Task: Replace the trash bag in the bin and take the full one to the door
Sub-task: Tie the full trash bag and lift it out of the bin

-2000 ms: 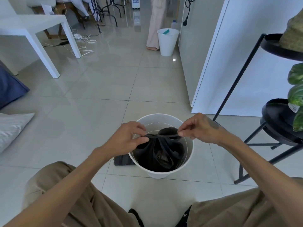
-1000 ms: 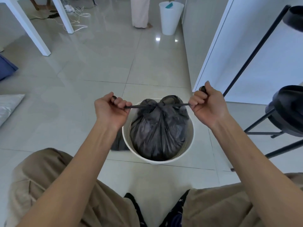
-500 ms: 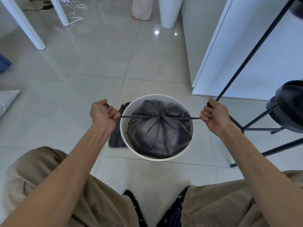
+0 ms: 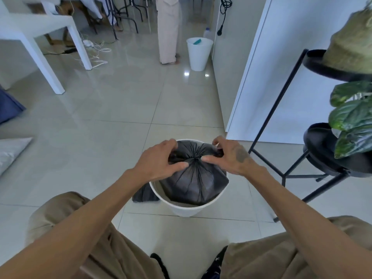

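A full black trash bag (image 4: 194,184) sits inside a round white bin (image 4: 181,208) on the tiled floor in front of my knees. Its mouth is drawn into a tight pucker at the top. My left hand (image 4: 159,160) and my right hand (image 4: 229,156) rest on the bag's top on either side of the pucker, fingers curled around the gathered plastic and drawstring ends. A folded dark bag (image 4: 144,195) lies on the floor against the bin's left side.
A black metal plant stand (image 4: 285,174) with a leafy plant (image 4: 352,121) stands close on the right. A white wall panel (image 4: 281,73) rises behind the bin. Farther back are a second white bin (image 4: 198,54), a person's legs (image 4: 168,31), a white table (image 4: 46,55) and floor cables (image 4: 94,53).
My hands had pulled the drawstrings wide apart, cinching the bag shut. Now both have come back together onto the puckered top. The view has tilted up, showing more of the room.
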A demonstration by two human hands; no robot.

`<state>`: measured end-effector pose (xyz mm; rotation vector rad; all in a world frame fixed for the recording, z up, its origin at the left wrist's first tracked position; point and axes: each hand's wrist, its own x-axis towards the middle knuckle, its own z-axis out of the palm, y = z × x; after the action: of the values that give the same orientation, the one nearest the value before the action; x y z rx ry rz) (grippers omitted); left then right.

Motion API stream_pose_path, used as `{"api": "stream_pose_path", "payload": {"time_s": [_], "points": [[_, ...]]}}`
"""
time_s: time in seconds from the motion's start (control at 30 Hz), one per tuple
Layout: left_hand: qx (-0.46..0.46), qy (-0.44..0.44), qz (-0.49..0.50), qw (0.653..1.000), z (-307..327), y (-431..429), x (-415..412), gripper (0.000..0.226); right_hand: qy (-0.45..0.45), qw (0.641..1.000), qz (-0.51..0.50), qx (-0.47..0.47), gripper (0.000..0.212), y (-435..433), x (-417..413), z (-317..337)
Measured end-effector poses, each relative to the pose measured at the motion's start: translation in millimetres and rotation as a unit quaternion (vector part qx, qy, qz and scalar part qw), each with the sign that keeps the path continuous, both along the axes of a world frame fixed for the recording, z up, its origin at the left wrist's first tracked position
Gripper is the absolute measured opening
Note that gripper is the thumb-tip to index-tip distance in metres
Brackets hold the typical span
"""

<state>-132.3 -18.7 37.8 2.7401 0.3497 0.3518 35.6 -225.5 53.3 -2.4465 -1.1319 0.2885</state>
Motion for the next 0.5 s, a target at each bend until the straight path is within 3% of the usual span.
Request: {"api": "stream_pose_path", "payload": {"time_s": [0.07, 0.17, 0.33, 0.5], "points": [[0.066, 0.045, -0.039, 0.996, 3, -6, 2, 0.061, -0.114, 0.984, 0.055, -0.123, 0.092, 4, -11, 6], [0.122, 0.062, -0.032, 0.99, 12, -9, 4, 0.072, -0.226, 0.952, 0.081, -0.188, 0.085, 8, -24, 11], [0.104, 0.025, -0.03, 0.994, 50, -13, 8, 0.073, -0.247, 0.959, 0.069, -0.125, 0.051, 0, -23, 61], [0.063, -0.091, -0.089, 0.99, 107, -52, 15, 0.051, -0.272, 0.962, 0.012, -0.033, 0.044, -61, -28, 122]]}}
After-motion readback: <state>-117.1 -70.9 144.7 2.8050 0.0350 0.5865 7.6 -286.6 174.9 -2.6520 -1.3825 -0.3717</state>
